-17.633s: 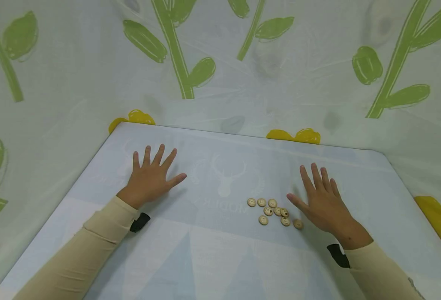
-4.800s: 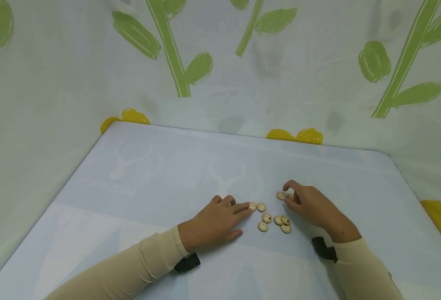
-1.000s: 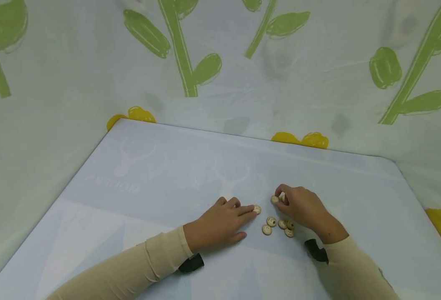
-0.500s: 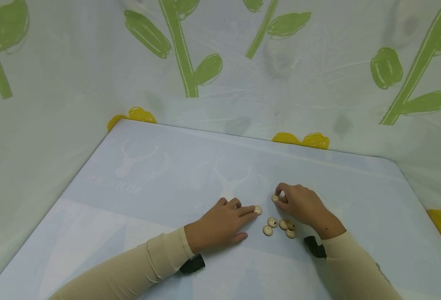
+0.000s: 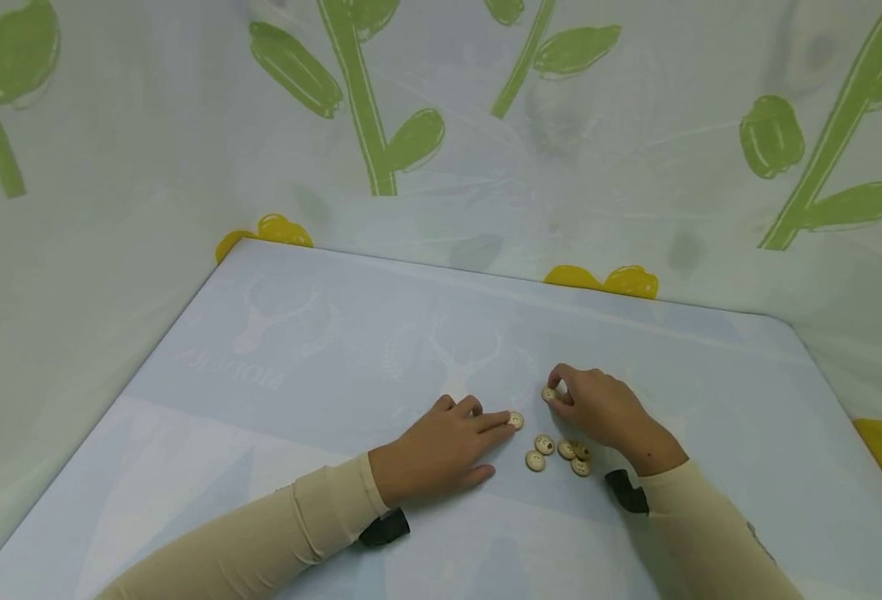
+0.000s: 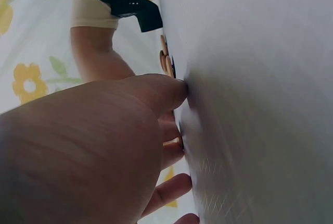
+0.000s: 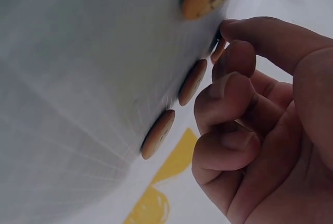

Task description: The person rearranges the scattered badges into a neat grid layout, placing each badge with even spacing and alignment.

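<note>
In the head view my right hand [image 5: 598, 408] pinches a round wooden button [image 5: 549, 394] between thumb and index finger at the tabletop. The right wrist view shows that button's edge by the thumb. Two more buttons, including this near one [image 7: 158, 134], stand beside the curled fingers; the hand hides them from above. Palm down, my left hand [image 5: 441, 450] extends its fingers, the tips touching another button [image 5: 515, 421] and partly covering it. Several buttons with printed faces lie between the hands: a touching pair [image 5: 535, 461] and an overlapping cluster [image 5: 581, 467].
A pale blue-white cloth covers the table [image 5: 321, 325], with faint deer prints. Behind it hangs a pale curtain [image 5: 621, 150] printed with green leaves and yellow shapes. Dark wrist cameras [image 5: 384, 528] sit under both cuffs.
Over the last seconds my right hand has taken a button from beside the left fingers. During the last second it moves slightly away with that button. My left hand stays nearly still.
</note>
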A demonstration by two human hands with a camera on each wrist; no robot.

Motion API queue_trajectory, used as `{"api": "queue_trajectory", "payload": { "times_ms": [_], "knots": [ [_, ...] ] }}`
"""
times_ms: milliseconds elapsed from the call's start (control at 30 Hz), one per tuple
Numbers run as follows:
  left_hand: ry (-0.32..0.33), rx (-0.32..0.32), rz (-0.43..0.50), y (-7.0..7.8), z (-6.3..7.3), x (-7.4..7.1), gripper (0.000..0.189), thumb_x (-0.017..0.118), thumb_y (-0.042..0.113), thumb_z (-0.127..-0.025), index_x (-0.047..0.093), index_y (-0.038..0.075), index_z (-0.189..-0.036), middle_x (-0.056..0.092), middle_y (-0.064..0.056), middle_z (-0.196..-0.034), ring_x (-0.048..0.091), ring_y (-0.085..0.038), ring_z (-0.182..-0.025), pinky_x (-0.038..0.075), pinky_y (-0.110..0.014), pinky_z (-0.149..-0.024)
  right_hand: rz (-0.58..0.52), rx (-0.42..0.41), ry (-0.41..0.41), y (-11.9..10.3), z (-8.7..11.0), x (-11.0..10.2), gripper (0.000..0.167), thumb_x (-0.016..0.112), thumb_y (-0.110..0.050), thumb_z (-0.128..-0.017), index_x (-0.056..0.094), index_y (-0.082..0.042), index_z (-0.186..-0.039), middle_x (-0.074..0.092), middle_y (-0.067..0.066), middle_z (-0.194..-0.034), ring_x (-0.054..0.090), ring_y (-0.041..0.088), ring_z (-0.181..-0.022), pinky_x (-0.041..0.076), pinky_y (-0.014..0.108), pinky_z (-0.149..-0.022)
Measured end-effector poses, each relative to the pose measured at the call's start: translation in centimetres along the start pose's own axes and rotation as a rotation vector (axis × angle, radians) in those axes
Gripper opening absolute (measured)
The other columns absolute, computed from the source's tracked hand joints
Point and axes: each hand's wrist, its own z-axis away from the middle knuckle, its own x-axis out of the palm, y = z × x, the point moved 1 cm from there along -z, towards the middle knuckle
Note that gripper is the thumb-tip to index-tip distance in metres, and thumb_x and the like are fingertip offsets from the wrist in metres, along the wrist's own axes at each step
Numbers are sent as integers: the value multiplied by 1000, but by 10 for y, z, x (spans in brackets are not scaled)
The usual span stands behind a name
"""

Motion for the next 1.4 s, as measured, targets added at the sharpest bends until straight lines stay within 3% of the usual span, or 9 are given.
{"api": "queue_trajectory", "payload": {
  "times_ms": [400, 700, 967, 1400],
  "knots": [
    [17, 3, -1, 0, 2, -1, 57, 57, 50, -98, 50, 23, -148, 54, 9, -148, 56, -14, -115, 48, -34, -84, 10, 2, 9, -1, 1, 2, 26, 69, -21, -94, 62, -10, -116, 74, 7, -91, 60, 14, -71, 54, 34, -67],
    [4, 3, 8, 2, 2, 0, 58, 58, 51, -98, 49, 24, -148, 54, 10, -148, 56, -14, -117, 48, -34, -87, -17, -49, 84, 0, 19, -2, 30, 70, -23, -93, 58, -11, -118, 55, -3, -67, 47, 12, -55, 41, 27, -51],
    [19, -4, 3, 1, 2, -1, 58, 57, 50, -98, 49, 23, -149, 54, 9, -148, 55, -14, -116, 48, -35, -86, -46, -70, 128, -7, 39, -5, 25, 70, -20, -93, 62, -13, -115, 51, -2, -65, 44, 12, -53, 37, 27, -48],
    [17, -10, 17, 2, 0, 1, 58, 58, 49, -98, 49, 24, -149, 54, 10, -148, 55, -14, -116, 47, -34, -85, -34, -74, 125, -12, 52, 6, 20, 71, -22, -92, 64, -16, -110, 49, -3, -66, 44, 11, -54, 36, 26, -49]
  ]
}}
